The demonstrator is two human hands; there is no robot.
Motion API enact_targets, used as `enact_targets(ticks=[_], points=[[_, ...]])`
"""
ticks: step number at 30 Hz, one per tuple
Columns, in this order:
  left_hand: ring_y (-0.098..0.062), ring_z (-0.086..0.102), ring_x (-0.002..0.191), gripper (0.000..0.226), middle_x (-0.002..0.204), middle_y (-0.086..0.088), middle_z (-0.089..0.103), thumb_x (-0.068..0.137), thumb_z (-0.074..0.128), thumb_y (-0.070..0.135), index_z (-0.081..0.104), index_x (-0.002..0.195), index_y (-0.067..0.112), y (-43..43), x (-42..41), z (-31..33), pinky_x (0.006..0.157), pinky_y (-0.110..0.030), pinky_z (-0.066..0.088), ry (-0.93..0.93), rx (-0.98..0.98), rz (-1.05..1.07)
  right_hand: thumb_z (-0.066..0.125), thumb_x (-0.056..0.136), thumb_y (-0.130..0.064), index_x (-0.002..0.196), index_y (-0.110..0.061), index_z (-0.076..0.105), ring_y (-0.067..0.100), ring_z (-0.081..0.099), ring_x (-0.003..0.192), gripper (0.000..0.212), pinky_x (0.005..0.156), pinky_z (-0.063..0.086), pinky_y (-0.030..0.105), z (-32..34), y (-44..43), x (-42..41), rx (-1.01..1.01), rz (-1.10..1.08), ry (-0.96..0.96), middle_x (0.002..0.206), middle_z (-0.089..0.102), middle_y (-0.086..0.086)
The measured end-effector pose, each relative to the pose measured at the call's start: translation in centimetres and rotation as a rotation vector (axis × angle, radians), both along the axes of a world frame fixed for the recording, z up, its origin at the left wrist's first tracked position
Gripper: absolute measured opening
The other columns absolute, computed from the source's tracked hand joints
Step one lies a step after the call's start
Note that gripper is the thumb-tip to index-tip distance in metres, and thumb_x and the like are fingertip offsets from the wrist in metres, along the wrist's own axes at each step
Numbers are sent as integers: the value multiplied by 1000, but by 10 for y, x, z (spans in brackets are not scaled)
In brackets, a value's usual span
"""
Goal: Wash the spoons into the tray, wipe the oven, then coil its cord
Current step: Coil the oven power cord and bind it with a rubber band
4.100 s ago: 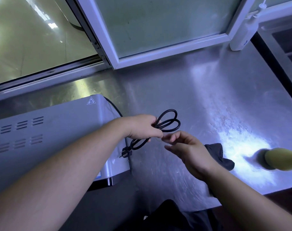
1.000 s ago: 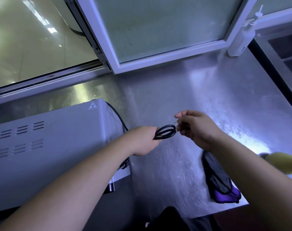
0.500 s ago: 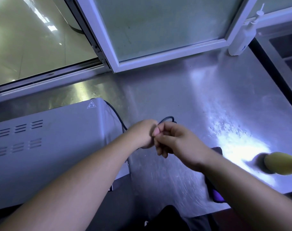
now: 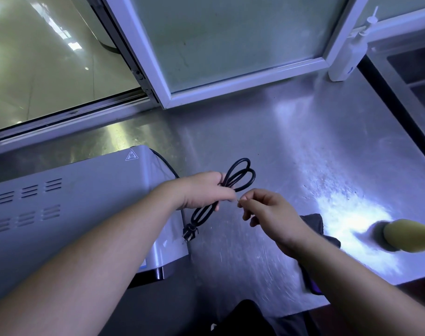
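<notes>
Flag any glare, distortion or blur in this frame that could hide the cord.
Head view: blown-out glare on the steel counter at the right. Head view: the wide-angle lens bows the window frame. Head view: the cord in the left hand reads sharp and dark, unobscured.

The left hand (image 4: 206, 191) gripped the folded black power cord (image 4: 241, 175) above the steel counter (image 4: 291, 146). Its loops fanned out past the fingers and its plug (image 4: 190, 232) dangled beside the silver oven (image 4: 73, 204). The right hand (image 4: 267, 214) pinched a thin pale strand (image 4: 237, 201) just beside the left fingertips. A dark cloth (image 4: 314, 221) lay under the right wrist, near a yellow object (image 4: 410, 238).
</notes>
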State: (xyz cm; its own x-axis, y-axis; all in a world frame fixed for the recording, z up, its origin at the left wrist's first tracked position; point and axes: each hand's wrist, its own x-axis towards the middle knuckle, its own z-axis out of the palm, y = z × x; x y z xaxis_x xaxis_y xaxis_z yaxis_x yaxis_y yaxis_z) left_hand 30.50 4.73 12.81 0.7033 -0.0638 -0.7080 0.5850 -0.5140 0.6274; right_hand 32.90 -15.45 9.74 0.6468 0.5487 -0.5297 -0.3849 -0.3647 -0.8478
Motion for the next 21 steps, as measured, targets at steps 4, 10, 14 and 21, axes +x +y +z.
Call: enact_targets(ticks=[4, 10, 14, 21], points=[[-11, 67, 73, 29, 73, 6, 70, 84, 66, 47, 65, 101, 24, 3, -2, 2, 87, -44, 52, -67, -74, 27, 56, 83, -36, 76, -20, 67, 13, 60, 79, 21, 78, 47, 31, 1, 1, 1, 31, 6, -18, 75, 67, -4], [-16, 72, 79, 34, 86, 14, 71, 80, 70, 30, 68, 113, 24, 8, -7, 2, 99, -52, 53, -102, -158, 42, 53, 82, -36, 67, -21, 62, 7, 63, 84, 23, 81, 41, 32, -5, 0, 0, 44, 47, -71, 83, 73, -3], [-20, 69, 73, 28, 94, 4, 65, 80, 69, 19, 65, 107, 18, 7, -5, 0, 87, -31, 52, -173, -273, 160, 55, 87, -33, 76, -20, 70, 25, 66, 103, 23, 96, 50, 36, -10, 2, -4, 176, -6, -1, 94, 74, 2], [-21, 69, 72, 27, 103, 3, 64, 83, 69, 24, 64, 109, 24, 10, -6, -5, 90, -34, 49, -229, -280, 228, 55, 91, -20, 73, -16, 60, 29, 66, 78, 19, 72, 56, 37, -11, 11, -14, 293, -119, 224, 77, 62, 12]])
